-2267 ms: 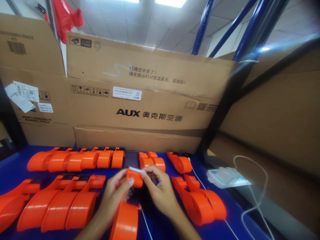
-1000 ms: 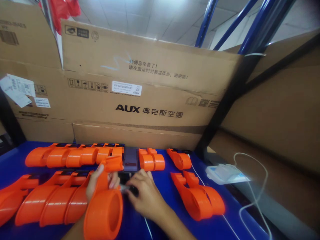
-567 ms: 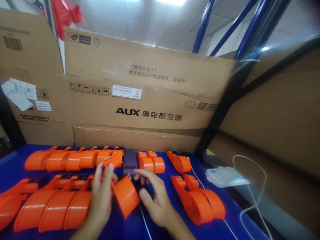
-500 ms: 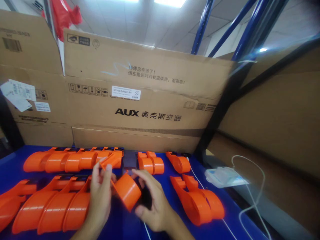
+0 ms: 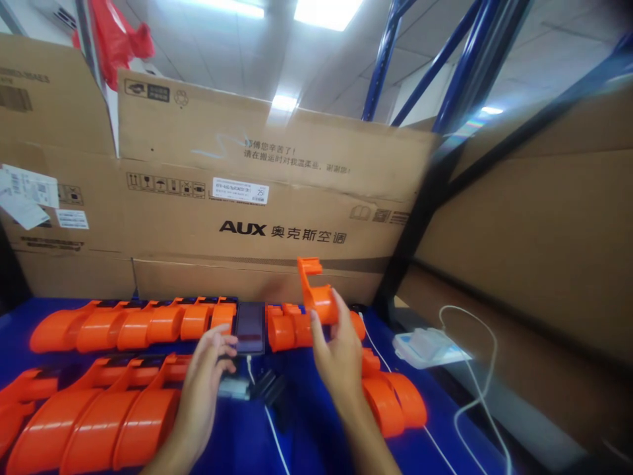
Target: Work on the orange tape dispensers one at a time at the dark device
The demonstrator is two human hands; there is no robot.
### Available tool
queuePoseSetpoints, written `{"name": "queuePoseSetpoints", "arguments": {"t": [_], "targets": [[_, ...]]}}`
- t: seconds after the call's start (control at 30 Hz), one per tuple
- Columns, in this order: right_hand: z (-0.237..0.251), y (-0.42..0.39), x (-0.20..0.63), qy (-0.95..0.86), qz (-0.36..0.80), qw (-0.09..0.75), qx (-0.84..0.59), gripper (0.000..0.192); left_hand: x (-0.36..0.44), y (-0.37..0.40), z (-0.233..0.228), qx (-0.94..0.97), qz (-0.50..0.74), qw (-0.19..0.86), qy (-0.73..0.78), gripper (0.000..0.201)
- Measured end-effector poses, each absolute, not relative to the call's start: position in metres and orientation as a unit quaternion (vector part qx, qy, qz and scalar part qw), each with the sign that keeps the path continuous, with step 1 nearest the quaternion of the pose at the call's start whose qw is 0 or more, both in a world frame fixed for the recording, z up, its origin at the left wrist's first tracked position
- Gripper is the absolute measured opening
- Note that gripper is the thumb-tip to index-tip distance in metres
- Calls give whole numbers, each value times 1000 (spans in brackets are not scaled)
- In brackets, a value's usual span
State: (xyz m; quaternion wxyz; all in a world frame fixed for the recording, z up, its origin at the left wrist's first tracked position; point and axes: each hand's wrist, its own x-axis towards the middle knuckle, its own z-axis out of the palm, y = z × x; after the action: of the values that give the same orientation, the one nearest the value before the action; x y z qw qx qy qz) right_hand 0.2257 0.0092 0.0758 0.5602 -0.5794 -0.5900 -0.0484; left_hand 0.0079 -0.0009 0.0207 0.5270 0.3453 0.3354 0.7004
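Right hand (image 5: 341, 353) has an orange tape-dispenser shell (image 5: 316, 297) pinched in its grip, held up off the blue table (image 5: 316, 435), neck pointing up, just over the far-row pair (image 5: 287, 326) and the shells (image 5: 390, 399) piled to the right. Left hand (image 5: 202, 389) is down low with fingers spread apart, holding nothing, hovering near the small dark parts (image 5: 270, 389) and the phone (image 5: 250, 326) in the middle. Progress-wise, I'd say it's well along: the far row (image 5: 133, 323) and near row (image 5: 93, 415) on the left are lined up neat, only the one shell is in the air, and the right-hand group looks like the looser bunch. Room's a bit tight: cardboard boxes (image 5: 267, 211) wall off the far side, a dark post (image 5: 420, 218) stands far right, and a white cable (image 5: 475, 369) loops off a small white pack (image 5: 425, 346) by the right edge. Open blue patch is mostly the near middle strip between the hands.
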Motion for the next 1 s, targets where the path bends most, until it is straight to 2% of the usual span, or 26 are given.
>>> {"name": "queuePoseSetpoints", "arguments": {"t": [0.1,0.23,0.37,1.0], "targets": [[81,16,242,-560,-94,499,-655,62,7,-2,18,357,688,531,341,39],[75,20,251,-565,-97,396,-717,60,8,-3,18,362,681,530,353,40],[70,24,252,-571,-103,346,-737,57,8,-4,19,378,674,526,356,40],[71,35,264,-564,-81,272,-776,42,16,-16,41,383,663,537,354,30]]}}
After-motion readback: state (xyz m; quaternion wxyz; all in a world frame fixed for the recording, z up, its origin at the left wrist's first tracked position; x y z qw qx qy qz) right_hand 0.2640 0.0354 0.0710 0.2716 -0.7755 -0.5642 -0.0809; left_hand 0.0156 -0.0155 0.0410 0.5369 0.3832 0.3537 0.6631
